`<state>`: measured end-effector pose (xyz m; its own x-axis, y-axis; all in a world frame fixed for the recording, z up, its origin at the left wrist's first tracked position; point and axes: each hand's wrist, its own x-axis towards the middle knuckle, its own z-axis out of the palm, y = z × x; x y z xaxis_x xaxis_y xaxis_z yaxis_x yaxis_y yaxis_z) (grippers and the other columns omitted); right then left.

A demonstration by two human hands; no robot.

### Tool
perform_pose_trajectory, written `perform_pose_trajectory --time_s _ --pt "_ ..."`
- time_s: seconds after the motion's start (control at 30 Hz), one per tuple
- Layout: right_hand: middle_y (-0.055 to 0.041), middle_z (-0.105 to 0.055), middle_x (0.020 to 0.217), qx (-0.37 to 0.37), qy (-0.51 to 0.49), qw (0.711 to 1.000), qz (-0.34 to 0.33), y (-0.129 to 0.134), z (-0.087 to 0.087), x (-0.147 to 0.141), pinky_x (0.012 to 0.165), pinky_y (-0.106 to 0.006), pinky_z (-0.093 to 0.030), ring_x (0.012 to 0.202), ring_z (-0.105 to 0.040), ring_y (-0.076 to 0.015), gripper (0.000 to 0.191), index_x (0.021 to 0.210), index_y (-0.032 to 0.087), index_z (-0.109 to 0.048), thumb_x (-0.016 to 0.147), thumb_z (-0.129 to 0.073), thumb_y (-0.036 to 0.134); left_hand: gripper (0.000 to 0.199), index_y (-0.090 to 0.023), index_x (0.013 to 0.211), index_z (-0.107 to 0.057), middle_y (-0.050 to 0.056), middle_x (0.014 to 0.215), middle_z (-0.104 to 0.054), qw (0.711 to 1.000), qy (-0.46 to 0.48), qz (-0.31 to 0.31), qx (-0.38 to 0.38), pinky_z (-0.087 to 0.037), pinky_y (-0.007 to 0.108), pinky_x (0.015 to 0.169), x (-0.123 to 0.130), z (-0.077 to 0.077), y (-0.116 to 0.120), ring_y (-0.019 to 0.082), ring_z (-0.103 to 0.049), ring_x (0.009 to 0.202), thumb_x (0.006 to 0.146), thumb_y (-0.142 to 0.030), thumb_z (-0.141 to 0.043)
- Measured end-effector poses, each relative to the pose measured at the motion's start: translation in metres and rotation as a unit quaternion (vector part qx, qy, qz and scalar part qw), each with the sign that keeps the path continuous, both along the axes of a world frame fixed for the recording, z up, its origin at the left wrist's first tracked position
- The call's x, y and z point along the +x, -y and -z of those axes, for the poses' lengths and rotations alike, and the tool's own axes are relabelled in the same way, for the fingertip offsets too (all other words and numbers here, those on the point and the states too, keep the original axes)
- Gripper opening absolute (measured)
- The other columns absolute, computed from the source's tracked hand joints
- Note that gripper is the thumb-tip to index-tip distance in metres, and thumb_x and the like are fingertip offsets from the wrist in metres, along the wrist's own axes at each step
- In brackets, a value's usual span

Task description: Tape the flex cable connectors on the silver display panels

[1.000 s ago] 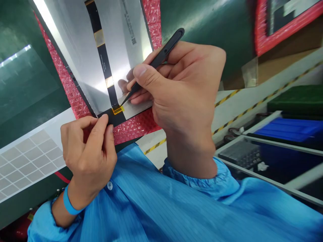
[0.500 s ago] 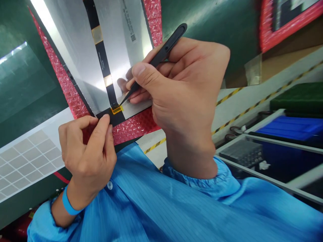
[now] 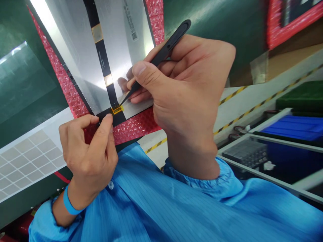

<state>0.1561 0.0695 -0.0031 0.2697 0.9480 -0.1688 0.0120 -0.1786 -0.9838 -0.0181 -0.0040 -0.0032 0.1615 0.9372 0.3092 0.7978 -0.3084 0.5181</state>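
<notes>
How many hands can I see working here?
2: the left hand at the near edge of the silver panel, and the right hand holding black tweezers over the panel. No others show.

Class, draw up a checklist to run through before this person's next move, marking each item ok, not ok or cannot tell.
1. Slim black pointed tweezers gripped in the right hand: ok.
2. Tweezer tip at the small rectangular yellow patch: ok, by its upper edge.
3. Tip touching the patch: cannot tell, too fine to see.
4. Left hand at the near edge of the flat silver metallic panel: ok.
5. Pink plastic bubble wrap under the panel: ok.
6. Plain blue wristband worn on the left side: ok.
</notes>
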Motion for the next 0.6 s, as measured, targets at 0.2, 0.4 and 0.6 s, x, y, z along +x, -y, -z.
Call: perform_pose_trajectory --time_s 0.2,0.4,0.6 --pt "-0.0011 -0.076 0.078 -0.015 0.007 1.0 -0.015 -0.0005 -0.0002 0.0007 0.053 -0.042 -0.068 0.065 -0.073 -0.0235 0.04 0.079 0.032 -0.068 0.081 -0.095 0.061 0.028 -0.016 0.121 -0.082 0.015 0.112 -0.074 1.0 0.002 0.001 -0.004 -0.059 0.046 0.087 0.0001 -0.0008 -0.0002 0.029 -0.068 0.105 0.095 -0.009 -0.076" --pt "-0.0021 -0.077 0.077 -0.002 0.005 1.0 0.002 -0.0004 0.0 -0.0002 0.05 -0.042 -0.063 0.062 -0.071 -0.0245 0.038 0.074 0.034 -0.07 0.076 -0.098 0.06 0.032 -0.016 0.125 -0.081 0.016 0.114 -0.071 1.0 -0.003 0.016 0.0 -0.058 0.044 0.088 0.0005 -0.0014 -0.0024 0.029 -0.066 0.108 0.096 -0.008 -0.073" --pt "-0.0009 -0.078 0.085 -0.01 0.051 0.998 -0.023 0.0045 -0.0022 -0.0008 0.065 -0.051 -0.059 0.073 -0.073 -0.029 0.027 0.083 0.04 -0.071 0.086 -0.089 0.06 0.037 -0.014 0.134 -0.079 0.019 0.113 -0.066 0.996 -0.083 0.039 0.008 -0.051 0.048 0.09 0.002 -0.0022 -0.0054 0.032 -0.061 0.108 0.099 -0.008 -0.067"
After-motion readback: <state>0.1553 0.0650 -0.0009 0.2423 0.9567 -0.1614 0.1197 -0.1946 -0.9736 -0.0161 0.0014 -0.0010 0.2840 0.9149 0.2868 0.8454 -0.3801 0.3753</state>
